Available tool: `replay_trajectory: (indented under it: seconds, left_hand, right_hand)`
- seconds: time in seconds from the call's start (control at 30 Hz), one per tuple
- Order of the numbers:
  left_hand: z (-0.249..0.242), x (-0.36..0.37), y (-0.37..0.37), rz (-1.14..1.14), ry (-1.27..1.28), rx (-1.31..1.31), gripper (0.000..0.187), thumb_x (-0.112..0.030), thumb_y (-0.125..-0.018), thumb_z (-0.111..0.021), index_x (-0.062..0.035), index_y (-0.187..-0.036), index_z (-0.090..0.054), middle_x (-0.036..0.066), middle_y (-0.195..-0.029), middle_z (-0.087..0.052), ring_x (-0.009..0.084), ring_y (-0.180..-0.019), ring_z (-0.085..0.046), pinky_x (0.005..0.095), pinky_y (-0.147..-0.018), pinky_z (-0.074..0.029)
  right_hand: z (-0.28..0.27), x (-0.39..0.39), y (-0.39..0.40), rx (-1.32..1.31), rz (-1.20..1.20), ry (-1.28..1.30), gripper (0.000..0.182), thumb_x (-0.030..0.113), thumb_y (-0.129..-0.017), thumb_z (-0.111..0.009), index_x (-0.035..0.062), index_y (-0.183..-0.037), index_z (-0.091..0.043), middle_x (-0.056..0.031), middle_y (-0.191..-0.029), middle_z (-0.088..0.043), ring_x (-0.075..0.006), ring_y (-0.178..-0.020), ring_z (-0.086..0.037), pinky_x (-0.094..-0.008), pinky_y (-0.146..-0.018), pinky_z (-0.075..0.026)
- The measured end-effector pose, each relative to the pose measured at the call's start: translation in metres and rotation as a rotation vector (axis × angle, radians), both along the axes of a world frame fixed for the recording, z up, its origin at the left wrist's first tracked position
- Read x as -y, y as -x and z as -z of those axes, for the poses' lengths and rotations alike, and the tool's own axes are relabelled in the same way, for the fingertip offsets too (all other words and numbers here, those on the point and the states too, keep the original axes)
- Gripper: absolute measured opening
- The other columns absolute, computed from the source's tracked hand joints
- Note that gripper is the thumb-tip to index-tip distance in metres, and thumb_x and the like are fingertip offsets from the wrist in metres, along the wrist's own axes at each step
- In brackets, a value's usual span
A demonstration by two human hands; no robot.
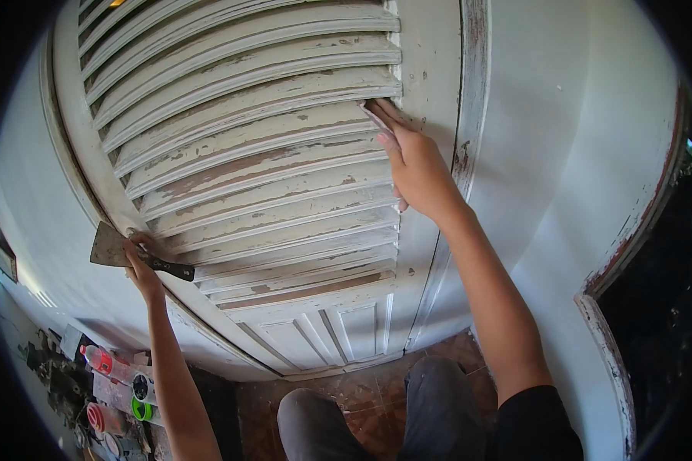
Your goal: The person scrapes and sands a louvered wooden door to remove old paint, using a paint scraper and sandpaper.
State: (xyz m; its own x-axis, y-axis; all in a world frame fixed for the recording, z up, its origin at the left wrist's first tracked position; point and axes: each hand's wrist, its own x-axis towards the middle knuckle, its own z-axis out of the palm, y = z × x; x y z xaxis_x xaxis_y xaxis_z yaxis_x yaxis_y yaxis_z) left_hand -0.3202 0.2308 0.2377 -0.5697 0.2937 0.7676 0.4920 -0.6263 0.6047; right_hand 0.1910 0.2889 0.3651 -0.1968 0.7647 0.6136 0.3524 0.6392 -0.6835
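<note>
A white louvered door (284,170) with chipped, peeling paint fills the middle of the view. Near its left edge, my left hand (142,257) grips a putty knife (114,246) by its dark handle, the wide blade pointing left. My right hand (421,167) is at the right ends of the slats, its fingertips reaching into a gap between two of them. Pinched in those fingers is a thin, pale folded sheet that looks like sandpaper (377,117). Part of the sheet is hidden by the fingers and slat.
To the lower left, bottles and containers (108,365) stand on a cluttered surface. White walls (538,115) flank the door, and a dark opening with a worn frame (603,330) lies at right. My knees (315,422) are above a reddish tiled floor (365,399).
</note>
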Motion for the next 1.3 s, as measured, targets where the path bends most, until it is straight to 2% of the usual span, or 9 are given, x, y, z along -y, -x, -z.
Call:
replay_trajectory:
  seconds: [0.03,0.1,0.23,0.33,0.4,0.67,0.8,1.1,1.3]
  left_hand:
    - [-0.001,0.000,-0.003,-0.023,-0.003,-0.021,0.045,-0.033,-0.109,-0.039,-0.0021,-0.087,-0.062,0.004,-0.090,-0.063,0.0157,-0.089,-0.055,0.0299,-0.092,-0.041]
    - [-0.003,0.001,-0.006,-0.056,-0.006,-0.058,0.047,-0.033,-0.110,-0.037,-0.0017,-0.085,-0.062,0.004,-0.089,-0.063,0.0161,-0.088,-0.055,0.0303,-0.091,-0.041]
    - [-0.004,-0.001,-0.010,-0.019,-0.028,0.006,0.047,-0.034,-0.110,-0.037,-0.0020,-0.085,-0.062,0.004,-0.089,-0.063,0.0162,-0.088,-0.055,0.0306,-0.091,-0.041]
    - [-0.003,0.001,-0.004,-0.039,-0.007,-0.067,0.048,-0.034,-0.109,-0.036,-0.0022,-0.085,-0.062,0.004,-0.089,-0.063,0.0162,-0.088,-0.055,0.0309,-0.090,-0.041]
    - [-0.003,0.000,-0.004,-0.051,0.011,-0.074,0.048,-0.034,-0.109,-0.036,-0.0024,-0.083,-0.061,0.004,-0.088,-0.063,0.0161,-0.088,-0.055,0.0311,-0.090,-0.041]
    - [-0.004,-0.001,-0.005,0.082,-0.028,0.097,0.045,-0.033,-0.109,-0.038,-0.0020,-0.089,-0.062,0.004,-0.090,-0.062,0.0149,-0.088,-0.055,0.0294,-0.089,-0.042]
    - [-0.007,-0.002,-0.008,0.022,-0.056,0.096,0.043,-0.035,-0.109,-0.041,-0.0024,-0.091,-0.063,0.004,-0.090,-0.061,0.0146,-0.088,-0.055,0.0293,-0.089,-0.042]
    - [-0.008,0.004,-0.005,0.016,0.002,0.007,0.044,-0.038,-0.108,-0.041,-0.0041,-0.092,-0.064,0.003,-0.092,-0.061,0.0141,-0.090,-0.055,0.0292,-0.088,-0.042]
    - [-0.010,0.009,-0.007,0.047,0.073,0.046,0.043,-0.036,-0.109,-0.039,-0.0049,-0.093,-0.065,0.002,-0.093,-0.061,0.0135,-0.090,-0.055,0.0288,-0.088,-0.042]
  right_hand:
    - [-0.003,0.001,-0.002,0.004,-0.003,-0.001,0.044,0.019,-0.108,-0.043,0.0118,-0.151,-0.044,-0.0123,-0.096,-0.068,-0.0113,-0.045,-0.053,-0.0270,-0.037,-0.047]
    - [-0.012,0.007,-0.005,0.022,-0.014,0.090,0.040,0.013,-0.106,-0.045,0.0017,-0.145,-0.048,-0.0076,-0.148,-0.054,-0.0180,-0.047,-0.061,-0.0299,-0.038,-0.051]
    - [0.004,-0.009,0.001,-0.149,-0.097,0.082,0.038,0.011,-0.106,-0.044,0.0007,-0.142,-0.051,-0.0090,-0.148,-0.054,-0.0165,-0.046,-0.061,-0.0295,-0.038,-0.049]
    - [0.011,-0.013,0.007,-0.330,-0.151,0.106,0.037,0.010,-0.105,-0.045,0.0015,-0.140,-0.054,-0.0120,-0.140,-0.060,-0.0136,-0.045,-0.058,-0.0289,-0.037,-0.047]
    - [0.010,-0.008,0.009,-0.493,-0.224,0.127,0.038,0.016,-0.105,-0.051,0.0050,-0.142,-0.054,-0.0064,-0.109,-0.066,-0.0090,-0.045,-0.043,-0.0271,-0.037,-0.040]
    - [0.010,-0.010,0.004,-0.300,-0.115,0.051,0.039,0.019,-0.106,-0.050,0.0036,-0.141,-0.055,-0.0095,-0.111,-0.068,-0.0105,-0.046,-0.049,-0.0296,-0.040,-0.047]
    - [0.007,-0.012,-0.001,-0.213,-0.075,-0.034,0.039,0.019,-0.106,-0.048,0.0029,-0.141,-0.054,-0.0110,-0.097,-0.070,-0.0128,-0.042,-0.053,-0.0307,-0.039,-0.049]
    - [0.005,-0.014,0.000,-0.182,-0.008,-0.069,0.033,0.017,-0.107,-0.044,0.0043,-0.134,-0.060,-0.0142,-0.092,-0.072,-0.0176,-0.045,-0.062,-0.0314,-0.041,-0.052]
    - [0.011,-0.014,-0.012,-0.052,0.018,-0.083,0.034,0.015,-0.107,-0.044,0.0061,-0.135,-0.060,-0.0122,-0.084,-0.071,-0.0165,-0.041,-0.058,-0.0309,-0.040,-0.051]
